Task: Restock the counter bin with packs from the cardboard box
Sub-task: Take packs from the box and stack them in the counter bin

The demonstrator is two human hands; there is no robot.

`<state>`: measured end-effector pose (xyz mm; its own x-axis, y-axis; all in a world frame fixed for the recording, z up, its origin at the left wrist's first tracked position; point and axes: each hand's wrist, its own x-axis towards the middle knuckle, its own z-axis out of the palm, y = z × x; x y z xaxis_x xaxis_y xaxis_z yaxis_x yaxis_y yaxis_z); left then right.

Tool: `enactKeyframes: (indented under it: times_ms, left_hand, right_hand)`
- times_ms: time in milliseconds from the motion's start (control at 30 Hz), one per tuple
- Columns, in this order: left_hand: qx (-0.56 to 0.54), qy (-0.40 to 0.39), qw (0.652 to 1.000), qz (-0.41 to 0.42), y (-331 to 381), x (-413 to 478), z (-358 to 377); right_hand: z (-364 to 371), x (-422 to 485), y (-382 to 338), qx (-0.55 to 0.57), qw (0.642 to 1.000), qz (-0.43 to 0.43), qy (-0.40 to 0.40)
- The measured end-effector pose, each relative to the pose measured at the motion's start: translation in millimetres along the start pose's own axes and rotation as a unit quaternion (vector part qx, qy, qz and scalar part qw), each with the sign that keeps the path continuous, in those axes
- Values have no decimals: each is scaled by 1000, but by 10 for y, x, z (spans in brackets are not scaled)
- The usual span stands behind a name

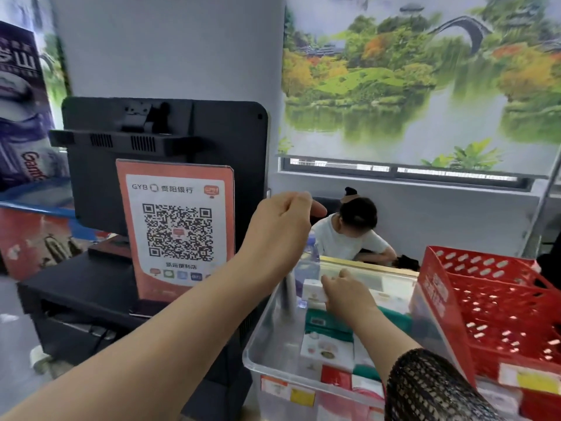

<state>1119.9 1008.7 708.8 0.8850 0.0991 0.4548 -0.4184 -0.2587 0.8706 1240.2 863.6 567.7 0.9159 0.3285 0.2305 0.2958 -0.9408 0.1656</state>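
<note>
A clear plastic counter bin (pixel 267 347) stands at lower right, holding several white, green and red packs (pixel 328 347). My right hand (pixel 349 294) reaches down into the bin and grips a white pack (pixel 314 291) near the far end. My left hand (pixel 282 220) is raised above the bin's left side, fingers loosely curled, holding nothing. The cardboard box is not in view.
A red perforated basket (pixel 498 302) sits right of the bin. An orange QR-code sign (pixel 179 229) leans against a black monitor back (pixel 164 141) on the left. A water bottle (pixel 311 259) stands behind the bin. A person in a white shirt (pixel 349 235) sits beyond the counter.
</note>
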Motion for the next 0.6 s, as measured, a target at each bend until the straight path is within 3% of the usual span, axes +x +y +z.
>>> enactKeyframes:
  times_ms: [600]
  left_hand:
    - [-11,-22,1000,-12,-138,-49,-60]
  right_hand:
    - [203,87,-15,-101,986,-16,-128]
